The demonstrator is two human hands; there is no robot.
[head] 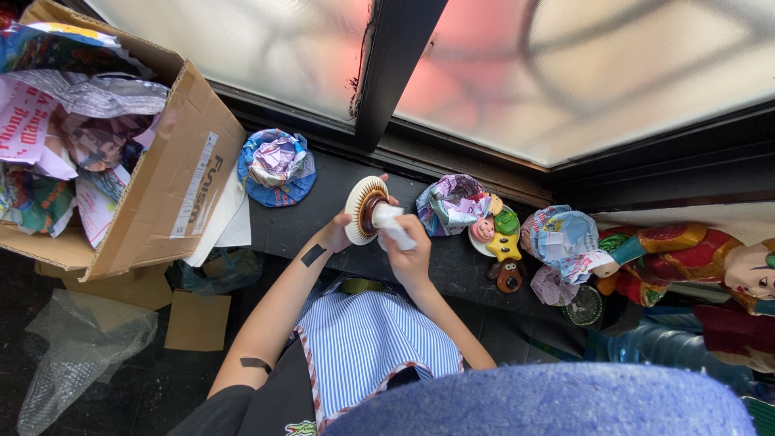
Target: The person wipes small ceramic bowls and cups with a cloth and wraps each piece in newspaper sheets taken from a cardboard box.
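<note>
1. Left hand (pixel 335 234) is gripping a round cream-coloured ribbed ornament (pixel 363 210) with a brown middle, fingers curled round its edge, holding it up on its side pretty much dead centre of the view.
2. Right hand (pixel 408 254) is closed around a white cloth (pixel 394 224) and has it pressed right against the brown centre of the ornament, from the 4 o'clock side.
3. Both hands are over a dark ledge (pixel 282 230) that runs below a frosted window (pixel 565 73).
4. At about 10 o'clock from the hands there's a bundle wrapped in blue printed paper (pixel 276 167) sitting on the ledge.
5. Way over at 9 o'clock, an open cardboard box (pixel 173 186) stuffed with crumpled paper, well apart from the hands.
6. At 3 o'clock, just beside the ornament, another paper-wrapped bundle (pixel 450 203), then a small painted figure with a yellow star (pixel 502 240), and a little brown figure (pixel 508 277) below it.
7. Further out at 3 o'clock: a big painted figurine (pixel 694 258) lying on its side.
8. Down at 8 o'clock, clear plastic wrap (pixel 77 347) on the floor.
</note>
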